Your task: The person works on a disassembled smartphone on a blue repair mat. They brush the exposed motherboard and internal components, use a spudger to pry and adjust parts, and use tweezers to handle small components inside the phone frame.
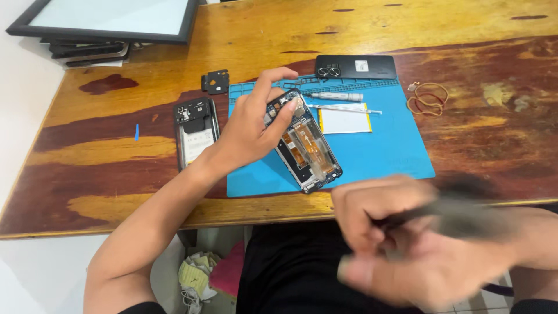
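Observation:
My left hand (253,125) grips the top end of an opened phone (305,145), its back off and its orange flex cables and boards showing, tilted up off the blue work mat (383,151). My right hand (407,247), blurred by motion, is low over my lap near the table's front edge. It is closed around a dark, thin tool (447,215) whose kind I cannot tell.
On the mat lie a white battery (344,119), a pen-like tool (337,96) and tweezers (343,107). A black back cover (356,67) sits behind it. A second opened phone (196,131) and a small black part (215,81) lie left. Rubber bands (429,97) right; framed screens (110,23) far left.

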Tool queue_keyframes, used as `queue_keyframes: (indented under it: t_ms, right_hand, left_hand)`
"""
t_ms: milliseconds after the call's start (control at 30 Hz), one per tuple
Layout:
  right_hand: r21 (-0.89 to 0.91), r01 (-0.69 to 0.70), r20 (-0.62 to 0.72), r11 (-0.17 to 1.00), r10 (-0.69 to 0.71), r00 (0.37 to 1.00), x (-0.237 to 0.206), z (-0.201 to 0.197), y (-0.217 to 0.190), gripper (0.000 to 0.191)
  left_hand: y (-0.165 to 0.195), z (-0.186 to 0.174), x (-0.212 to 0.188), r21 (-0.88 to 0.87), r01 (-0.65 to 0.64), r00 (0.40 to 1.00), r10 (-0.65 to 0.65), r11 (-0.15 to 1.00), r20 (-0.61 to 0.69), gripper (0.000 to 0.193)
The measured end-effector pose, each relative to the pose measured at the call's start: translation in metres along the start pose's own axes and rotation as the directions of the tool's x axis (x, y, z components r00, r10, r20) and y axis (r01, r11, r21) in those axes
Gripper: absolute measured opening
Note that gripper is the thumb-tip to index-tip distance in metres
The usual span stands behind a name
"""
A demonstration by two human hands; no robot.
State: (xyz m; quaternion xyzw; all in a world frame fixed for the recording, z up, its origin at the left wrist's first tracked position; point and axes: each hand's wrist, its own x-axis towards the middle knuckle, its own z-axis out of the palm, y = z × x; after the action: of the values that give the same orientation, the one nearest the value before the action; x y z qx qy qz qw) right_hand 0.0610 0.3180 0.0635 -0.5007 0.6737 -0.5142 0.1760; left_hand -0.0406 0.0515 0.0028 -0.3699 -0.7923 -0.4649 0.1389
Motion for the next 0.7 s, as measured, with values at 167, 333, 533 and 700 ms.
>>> queue_keyframes:
  t_ms: [167, 333, 533, 700]
  right_hand:
    - [-0.424, -0.244, -0.442, 0.872, 0.036, 0.896, 0.026, -0.030, 0.061, 0.042]
    - [-0.351, -0.138, -0.542, 0.926, -0.081, 0.836, 0.062, -0.071, 0.120, 0.028]
    - [-0.618, -0.216, -0.421, 0.756, -0.086, 0.903, 0.043, -0.088, 0.169, 0.021]
    - [-0.569, -0.150, -0.341, 0.809, -0.066, 0.938, 0.022, -0.107, 0.186, 0.026]
  left_hand:
    - [-0.016, 0.007, 0.000, 0.050, -0.170, 0.980, 0.174, 0.984, -0.092, 0.032]
    - [-0.045, 0.014, 0.000, -0.201, 0.132, 0.982, -0.156, 0.971, -0.106, 0.028]
    - [-0.067, 0.008, 0.006, -0.090, 0.503, 0.857, -0.482, 0.859, 0.184, 0.040]
    - [-0.060, 0.004, 0.017, 0.411, 0.592, 0.559, -0.721, 0.693, 0.410, 0.065]
